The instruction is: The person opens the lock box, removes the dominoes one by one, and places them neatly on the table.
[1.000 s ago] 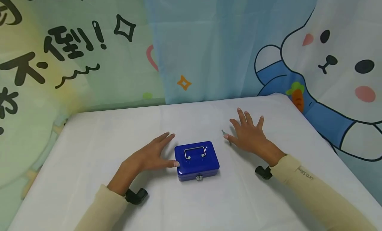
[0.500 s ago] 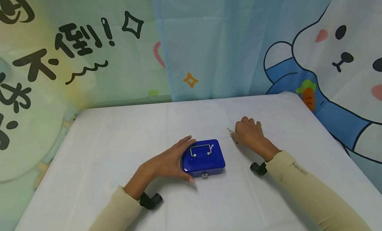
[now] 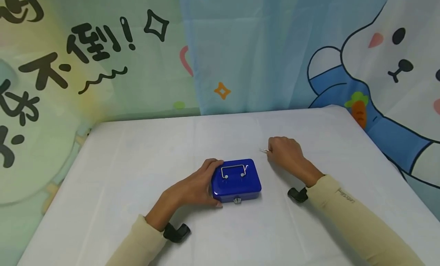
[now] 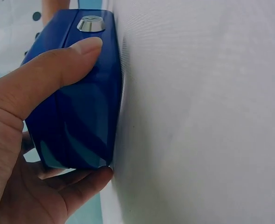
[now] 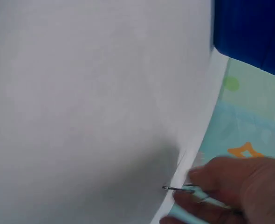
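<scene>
A blue metal cash box [image 3: 236, 184] with a wire handle [image 3: 233, 166] on its lid stands on the white table. Its silver lock [image 4: 91, 23] faces front. My left hand [image 3: 194, 187] grips the box at its left end, the thumb [image 4: 67, 63] against the front face beside the lock and the fingers round the side and back. To the right of the box, my right hand [image 3: 285, 153] pinches a small, thin metal key [image 5: 177, 189], whose tip sticks out to the left past the curled fingers. The rest of the key is hidden in the hand.
A white cloth covers the table [image 3: 103, 182]. Behind it hangs a printed curtain [image 3: 240, 60] with a cartoon rabbit and lettering. A black wrist camera [image 3: 176, 233] sits under the left wrist, and another camera [image 3: 298, 195] under the right.
My left hand has moved right and closed round the box end. The spread fingers of my right hand have curled in round the key. The head view has shifted slightly.
</scene>
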The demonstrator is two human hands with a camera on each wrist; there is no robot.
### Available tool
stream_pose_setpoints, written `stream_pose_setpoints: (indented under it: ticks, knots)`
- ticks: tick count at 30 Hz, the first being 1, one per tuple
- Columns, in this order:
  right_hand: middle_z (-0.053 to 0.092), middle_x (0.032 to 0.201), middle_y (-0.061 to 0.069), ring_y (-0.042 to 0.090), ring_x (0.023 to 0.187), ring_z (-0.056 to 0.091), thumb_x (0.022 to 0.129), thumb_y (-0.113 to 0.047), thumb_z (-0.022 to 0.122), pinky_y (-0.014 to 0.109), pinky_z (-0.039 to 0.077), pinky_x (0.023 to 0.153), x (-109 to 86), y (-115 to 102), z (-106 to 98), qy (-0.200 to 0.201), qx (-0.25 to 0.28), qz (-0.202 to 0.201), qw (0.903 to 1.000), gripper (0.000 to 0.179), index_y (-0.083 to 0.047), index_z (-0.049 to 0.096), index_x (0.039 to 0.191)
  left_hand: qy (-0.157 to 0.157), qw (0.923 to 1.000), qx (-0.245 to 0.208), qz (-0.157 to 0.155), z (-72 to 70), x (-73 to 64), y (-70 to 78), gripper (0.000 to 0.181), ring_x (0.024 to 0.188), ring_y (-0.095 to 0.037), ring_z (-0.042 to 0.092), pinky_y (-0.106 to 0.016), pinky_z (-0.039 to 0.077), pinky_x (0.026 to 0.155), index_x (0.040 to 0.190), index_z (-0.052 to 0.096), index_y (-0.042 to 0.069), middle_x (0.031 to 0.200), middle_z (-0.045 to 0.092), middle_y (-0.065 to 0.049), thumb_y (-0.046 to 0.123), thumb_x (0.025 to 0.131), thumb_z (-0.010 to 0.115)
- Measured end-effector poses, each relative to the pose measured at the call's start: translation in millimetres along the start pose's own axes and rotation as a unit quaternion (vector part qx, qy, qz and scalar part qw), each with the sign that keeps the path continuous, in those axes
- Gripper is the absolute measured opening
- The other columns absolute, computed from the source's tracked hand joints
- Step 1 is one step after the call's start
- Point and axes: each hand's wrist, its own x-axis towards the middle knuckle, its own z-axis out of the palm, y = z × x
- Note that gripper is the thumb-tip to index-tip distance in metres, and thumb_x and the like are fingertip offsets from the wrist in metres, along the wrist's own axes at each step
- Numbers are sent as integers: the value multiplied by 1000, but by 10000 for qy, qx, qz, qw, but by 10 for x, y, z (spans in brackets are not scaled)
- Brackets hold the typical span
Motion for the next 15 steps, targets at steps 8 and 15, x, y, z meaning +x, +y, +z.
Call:
stream_pose_setpoints:
  ticks: [8,15]
  knots:
    - [45,56,1,18,51,43,83,-6,64,30,33,45,-50,-48,-33,380,550,-156,9976,19,-8,50,71,22,9999,-9,-107,-25,16,-3,113,130,-21,42,-37,39,105,153,20,14,142,33,-5,39,66,89]
    - [41,54,0,16,50,40,82,-4,61,30,30,46,-134,-107,-107,705,863,-545,9923,19,-10,46,71,-49,9995,-262,-186,-77,21,-12,112,130,-20,41,-38,37,106,153,23,14,142,36,-5,40,67,89]
